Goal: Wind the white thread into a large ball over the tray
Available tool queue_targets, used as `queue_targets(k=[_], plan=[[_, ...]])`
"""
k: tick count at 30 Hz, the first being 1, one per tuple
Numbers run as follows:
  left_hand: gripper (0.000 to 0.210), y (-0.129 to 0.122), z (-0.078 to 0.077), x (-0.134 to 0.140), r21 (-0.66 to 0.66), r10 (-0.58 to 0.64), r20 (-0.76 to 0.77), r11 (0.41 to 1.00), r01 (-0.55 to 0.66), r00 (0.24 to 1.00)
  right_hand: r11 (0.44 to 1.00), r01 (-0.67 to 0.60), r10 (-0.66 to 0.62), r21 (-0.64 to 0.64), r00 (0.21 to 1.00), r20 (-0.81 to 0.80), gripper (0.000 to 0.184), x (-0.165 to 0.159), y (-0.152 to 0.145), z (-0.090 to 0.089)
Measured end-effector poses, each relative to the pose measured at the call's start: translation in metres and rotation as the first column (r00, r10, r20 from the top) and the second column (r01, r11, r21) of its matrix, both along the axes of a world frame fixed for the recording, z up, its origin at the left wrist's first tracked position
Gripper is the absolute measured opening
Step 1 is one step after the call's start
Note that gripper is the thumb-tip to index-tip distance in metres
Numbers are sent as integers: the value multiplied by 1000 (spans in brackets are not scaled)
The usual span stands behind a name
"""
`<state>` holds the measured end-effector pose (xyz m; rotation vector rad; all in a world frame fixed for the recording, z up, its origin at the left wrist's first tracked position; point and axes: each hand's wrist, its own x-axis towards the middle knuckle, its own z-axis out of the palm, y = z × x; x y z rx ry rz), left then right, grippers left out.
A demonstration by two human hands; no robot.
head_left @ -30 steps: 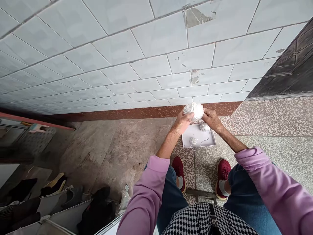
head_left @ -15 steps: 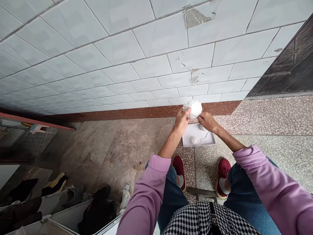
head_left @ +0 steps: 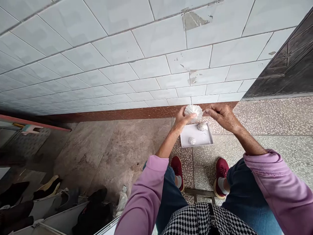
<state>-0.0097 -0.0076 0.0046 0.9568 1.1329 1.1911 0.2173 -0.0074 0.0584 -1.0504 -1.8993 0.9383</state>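
Cupped from eight o'clock by the left hand (head_left: 181, 118), the white ball (head_left: 192, 110) is held, thumb laid across its near face, the other fingers mostly hidden behind. Just beside it at three o'clock, the right hand (head_left: 223, 117) is drawn into a nearly closed pinch; whether a strand is caught there is too fine to be told. Fine strands are fanned all over the ball, so it can be judged light and soft, easily squashed, hardly fragile, though loops could be slipped or snagged by a hard squeeze. It is best taken loosely round its sides, with any free end nipped gently. Down below, red shoes (head_left: 177, 167) are planted at five and seven o'clock. Past them, at six o'clock under the ball, the tray (head_left: 198, 138) is set on the floor (head_left: 230, 148): a silvery bundle (head_left: 202, 126) is seen inside at one o'clock, a smaller bundle (head_left: 192, 141) at eight. Furthest off, at twelve, the brown skirting (head_left: 137, 113) is topped by the tiled wall (head_left: 146, 68).
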Motion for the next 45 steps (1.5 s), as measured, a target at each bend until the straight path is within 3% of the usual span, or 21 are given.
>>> queue_targets(k=[5, 12, 17, 22, 26, 36, 43, 45], plan=[[65, -3, 1, 7, -59, -171, 35, 983, 173, 985, 999, 39, -40, 36, 999, 7, 50, -1, 3, 4], [64, -8, 8, 10, -111, -349, 78, 928, 356, 934, 999, 46, -46, 10, 998, -35, 63, -8, 14, -13], [74, -9, 6, 13, -105, -341, 102, 930, 351, 934, 997, 64, -69, -51, 993, -92, 59, -9, 14, -12], [75, -4, 3, 14, -152, -292, 61, 942, 298, 954, 982, 163, -151, 95, 981, -125, 57, -7, 0, 2], [69, -4, 9, 13, -146, -300, 57, 941, 306, 952, 971, 171, -147, 169, 978, -146, 55, -7, -11, 8], [66, -8, 9, 5, -118, -356, 1, 928, 354, 934, 990, 133, -126, 50, 984, -123, 51, -12, 16, -26], [80, -6, 0, 7, -76, -283, -4, 956, 282, 959, 995, 102, -103, -16, 979, -174, 41, -17, 20, -31], [78, -8, 3, 7, -68, -323, 7, 944, 322, 947, 995, 80, -89, -54, 977, -194, 43, -14, 23, -34]])
